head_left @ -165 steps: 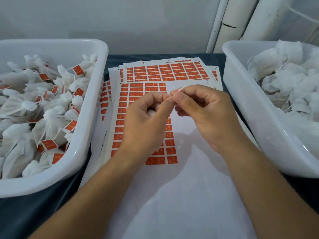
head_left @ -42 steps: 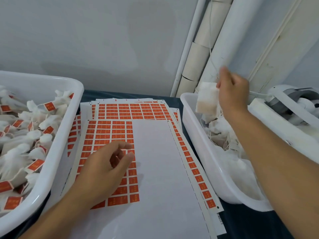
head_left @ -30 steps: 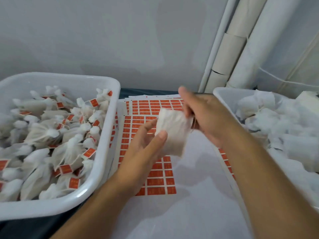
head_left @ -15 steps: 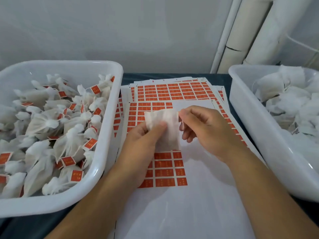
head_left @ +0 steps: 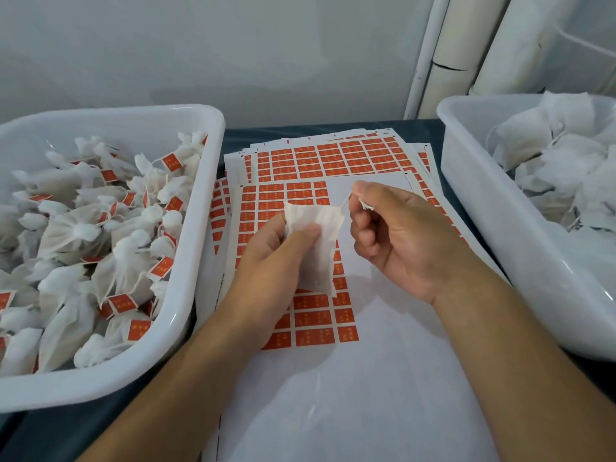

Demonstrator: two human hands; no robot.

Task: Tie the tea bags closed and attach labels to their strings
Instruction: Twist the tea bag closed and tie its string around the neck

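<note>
The left hand (head_left: 280, 258) pinches one untied tea bag (head_left: 318, 241) between thumb and fingers, above the label sheets (head_left: 313, 315). Just right, the right hand (head_left: 396, 241) has thumb and forefinger closed on the bag's string (head_left: 345, 203). Two white tubs flank them: the left tub (head_left: 186, 315) holds tied, labelled bags, the right tub (head_left: 483, 221) unlabelled ones.

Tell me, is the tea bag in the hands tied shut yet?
Not yet. The tea bag lies flat and ungathered in the left hand, while the right hand pinches its string.
</note>
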